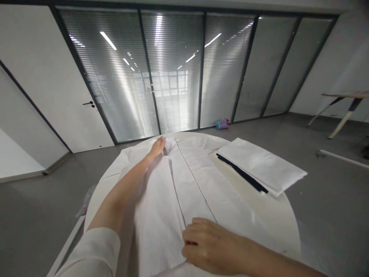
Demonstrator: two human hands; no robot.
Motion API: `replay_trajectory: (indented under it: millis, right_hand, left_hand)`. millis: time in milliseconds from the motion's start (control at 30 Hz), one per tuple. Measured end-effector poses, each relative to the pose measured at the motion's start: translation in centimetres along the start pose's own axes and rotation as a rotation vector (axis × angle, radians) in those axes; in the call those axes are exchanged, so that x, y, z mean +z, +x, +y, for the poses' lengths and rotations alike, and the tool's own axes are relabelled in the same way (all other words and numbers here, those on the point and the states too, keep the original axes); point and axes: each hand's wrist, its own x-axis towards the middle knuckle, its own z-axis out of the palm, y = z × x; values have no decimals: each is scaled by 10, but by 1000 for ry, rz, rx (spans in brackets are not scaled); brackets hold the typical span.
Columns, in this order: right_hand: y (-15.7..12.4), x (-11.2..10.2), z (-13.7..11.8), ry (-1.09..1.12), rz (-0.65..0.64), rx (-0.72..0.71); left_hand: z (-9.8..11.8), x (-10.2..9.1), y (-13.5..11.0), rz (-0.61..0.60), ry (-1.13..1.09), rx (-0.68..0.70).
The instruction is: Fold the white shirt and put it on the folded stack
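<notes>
A white garment (190, 184), long like a shirt or coat, is spread over a round white table (291, 227). Two long edges or seams run down its middle. At its far end, near what looks like the collar, my left hand (158, 147) rests on the cloth with its fingers stretched forward; the thumb side is partly hidden. Close to me, my right hand (206, 244) has its fingers curled down on the front edge of the garment, pinching the cloth. The fingertips there are mostly hidden.
On the table's right side lies a folded white cloth (259, 163) with a flat black piece (243, 174) under its edge. A blue and pink basket (222, 124) stands by the glass partition. Another table (346, 98) is at far right. Clear plastic (86, 202) shows at left.
</notes>
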Motion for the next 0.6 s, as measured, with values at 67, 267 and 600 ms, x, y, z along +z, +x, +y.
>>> replay_trajectory:
  millis: [67, 267, 600]
  right_hand:
    - [0, -1, 1, 32, -23, -19]
    - [3, -19, 8, 20, -10, -46]
    - [38, -34, 72, 69, 152, 87]
  left_hand:
    - [5, -7, -23, -37, -11, 105]
    - [0, -12, -110, -213, -50, 453]
    - [-28, -2, -157, -154, 91, 483]
